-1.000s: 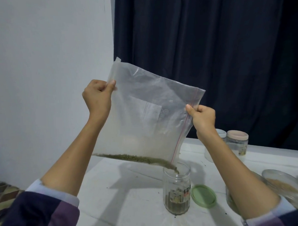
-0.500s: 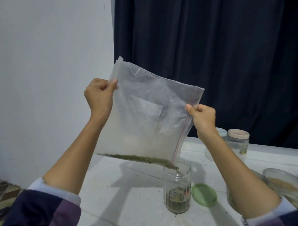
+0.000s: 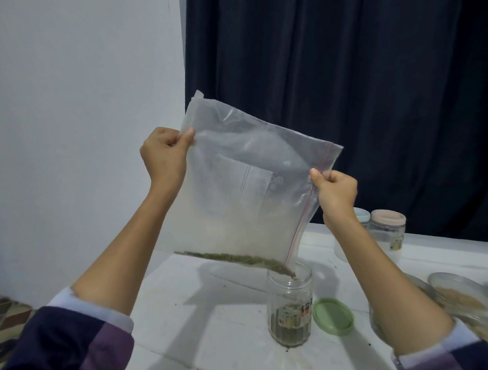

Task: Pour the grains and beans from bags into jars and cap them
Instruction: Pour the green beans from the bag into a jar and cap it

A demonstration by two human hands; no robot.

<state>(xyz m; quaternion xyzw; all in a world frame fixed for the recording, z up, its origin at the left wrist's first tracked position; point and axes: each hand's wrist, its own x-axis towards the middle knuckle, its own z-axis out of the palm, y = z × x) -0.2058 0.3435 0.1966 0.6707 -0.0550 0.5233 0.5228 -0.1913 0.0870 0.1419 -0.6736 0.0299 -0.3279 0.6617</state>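
Head view is showing both arms raised over the white bench [image 3: 187, 313], each hand pinching a large clear zip bag [image 3: 246, 190] between them. The left hand [image 3: 163, 157] is curling into a fist at the bag's upper left edge, thumb pressing the plastic against the folded fingers. The right hand [image 3: 335, 192] is gripping the edge with the red zip strip, thumb on the near face and fingers wrapping behind, out of sight.

The bag is hanging tilted, its left corner riding highest and its lower right corner pointing down into the mouth of an open glass jar [image 3: 290, 303]. A thin band of greenish grains [image 3: 240, 259] is lying along the bag's bottom edge, sloping down to the right, and its end is reaching the jar's rim. The jar is standing upright on the bench, with a dark layer filling its lower part.

A green lid [image 3: 333, 316] is lying flat just beside the jar on its right. Farther back, a capped jar with a pinkish lid [image 3: 388, 229] is standing near the dark curtain [image 3: 344, 68]; another capped container next to it is mostly hiding behind the right wrist. Containers at the right edge are getting cut off by the frame and the right forearm, so their contents are hard to make out.
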